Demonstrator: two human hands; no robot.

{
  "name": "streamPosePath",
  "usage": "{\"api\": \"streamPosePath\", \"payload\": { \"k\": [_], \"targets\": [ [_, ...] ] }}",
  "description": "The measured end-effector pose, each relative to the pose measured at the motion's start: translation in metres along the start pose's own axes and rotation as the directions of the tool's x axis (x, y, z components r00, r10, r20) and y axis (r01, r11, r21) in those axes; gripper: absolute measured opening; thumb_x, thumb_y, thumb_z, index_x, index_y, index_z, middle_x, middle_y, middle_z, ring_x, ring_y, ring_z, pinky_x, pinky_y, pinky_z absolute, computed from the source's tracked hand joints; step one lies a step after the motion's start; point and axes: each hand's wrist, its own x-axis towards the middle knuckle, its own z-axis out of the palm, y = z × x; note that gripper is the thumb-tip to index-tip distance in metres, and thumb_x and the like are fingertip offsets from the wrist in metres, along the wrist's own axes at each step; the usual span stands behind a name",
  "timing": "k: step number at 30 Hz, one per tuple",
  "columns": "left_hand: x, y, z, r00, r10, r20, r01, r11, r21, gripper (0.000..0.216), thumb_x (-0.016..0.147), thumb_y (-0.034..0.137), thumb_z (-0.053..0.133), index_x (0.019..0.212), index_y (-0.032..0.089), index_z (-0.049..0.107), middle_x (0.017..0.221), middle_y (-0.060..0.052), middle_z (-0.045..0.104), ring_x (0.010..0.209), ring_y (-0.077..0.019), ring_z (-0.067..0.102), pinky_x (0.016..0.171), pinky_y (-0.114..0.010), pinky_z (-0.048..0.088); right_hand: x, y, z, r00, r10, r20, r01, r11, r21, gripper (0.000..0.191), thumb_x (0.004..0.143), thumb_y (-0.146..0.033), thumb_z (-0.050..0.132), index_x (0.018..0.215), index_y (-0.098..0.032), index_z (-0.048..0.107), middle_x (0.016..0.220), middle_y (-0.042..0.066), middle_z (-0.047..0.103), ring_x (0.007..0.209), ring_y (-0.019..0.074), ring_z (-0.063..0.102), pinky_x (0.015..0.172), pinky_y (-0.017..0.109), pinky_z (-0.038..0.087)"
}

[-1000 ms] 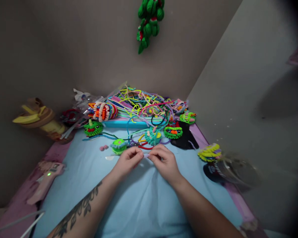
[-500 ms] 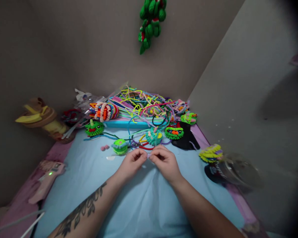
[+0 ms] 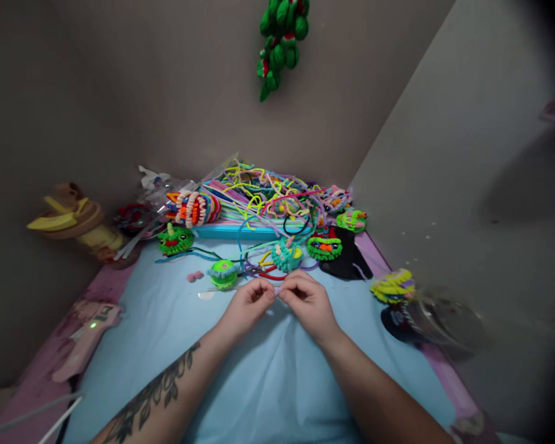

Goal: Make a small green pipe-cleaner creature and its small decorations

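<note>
Over the blue cloth, my left hand [image 3: 254,299] and my right hand [image 3: 305,302] meet with thumbs and forefingers pinched. Between the fingertips shows a small bit of lilac pipe cleaner [image 3: 277,291], mostly hidden by the fingers. Just beyond them lie red-and-yellow-handled pliers [image 3: 271,275] and a teal fuzzy pipe-cleaner figure [image 3: 287,254]. Left of these sits a round green one with a blue-grey band [image 3: 223,273]. Two small pink balls [image 3: 195,276] rest farther left, and a small white piece [image 3: 206,295] lies near my left hand.
A blue box [image 3: 240,232] piled with pipe cleaners [image 3: 263,194] stands at the back. More figures [image 3: 324,248] surround it. A pink glue gun [image 3: 87,342] with a green light lies at left; a dark cap [image 3: 398,324] and clear container [image 3: 448,317] are at right.
</note>
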Motion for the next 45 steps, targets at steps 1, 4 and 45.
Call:
{"api": "streamPosePath", "payload": {
  "k": [1,4,45],
  "targets": [
    [0.000,-0.001,0.000,1.000,0.008,-0.004,-0.008,1.000,0.006,0.037,0.077,0.053,0.061,0.078,0.016,0.053,0.053,0.008,0.037,0.046,-0.0063,0.029,0.044,-0.019,0.024,0.000,0.000,0.001,1.000,0.008,-0.006,-0.008,1.000,0.011,0.010,0.075,-0.017,0.065,0.065,-0.020,0.066,0.067,0.001,0.058,0.067,0.0145,0.054,0.061,0.026,0.042],
    [0.001,-0.002,0.001,0.998,0.060,-0.031,-0.058,0.998,0.034,0.039,0.075,0.053,0.063,0.075,0.015,0.053,0.059,0.005,0.043,0.052,-0.0079,0.036,0.049,-0.020,0.029,-0.001,0.000,0.002,0.999,0.038,-0.018,-0.037,0.998,0.041,0.011,0.074,-0.019,0.066,0.063,-0.019,0.065,0.066,0.001,0.057,0.067,0.0146,0.054,0.060,0.026,0.042],
    [0.000,0.010,-0.004,0.889,0.430,-0.156,-0.335,0.844,0.419,0.013,0.081,0.027,0.061,0.085,0.020,0.071,0.083,-0.005,0.068,0.077,-0.0173,0.060,0.068,-0.026,0.047,-0.003,0.005,0.019,0.844,0.491,0.214,-0.521,0.660,0.541,0.035,0.063,-0.043,0.076,0.058,-0.016,0.053,0.045,-0.009,0.034,0.038,0.0029,0.021,0.038,0.020,0.012]
  ]
}}
